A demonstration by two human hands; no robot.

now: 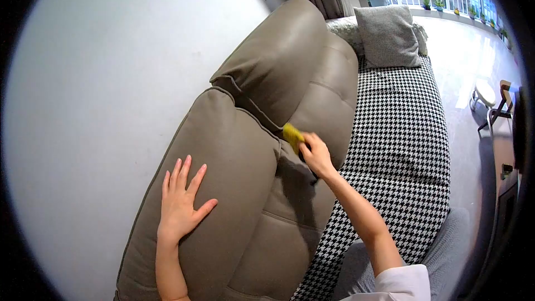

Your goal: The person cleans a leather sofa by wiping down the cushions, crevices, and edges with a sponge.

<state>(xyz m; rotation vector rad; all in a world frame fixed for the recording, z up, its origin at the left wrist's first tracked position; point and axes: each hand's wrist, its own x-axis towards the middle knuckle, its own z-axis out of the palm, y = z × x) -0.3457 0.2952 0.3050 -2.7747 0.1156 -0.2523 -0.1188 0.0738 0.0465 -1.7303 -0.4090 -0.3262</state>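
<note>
My left hand (pixel 181 206) lies flat with fingers spread on the near brown sofa back cushion (pixel 223 156). In my right hand (pixel 316 155) is a yellow brush-like tool (pixel 293 136) with a dark handle, mostly hidden by the fingers. Its yellow head is at the gap between the near back cushion and the far back cushion (pixel 278 56). Below the hand, a shadow falls across the brown leather.
A houndstooth cover (pixel 398 134) lies over the seat, with a grey pillow (pixel 387 36) at its far end. To the left rises a white wall (pixel 100 89). A stool (pixel 485 93) and a chair (pixel 503 103) stand at the right.
</note>
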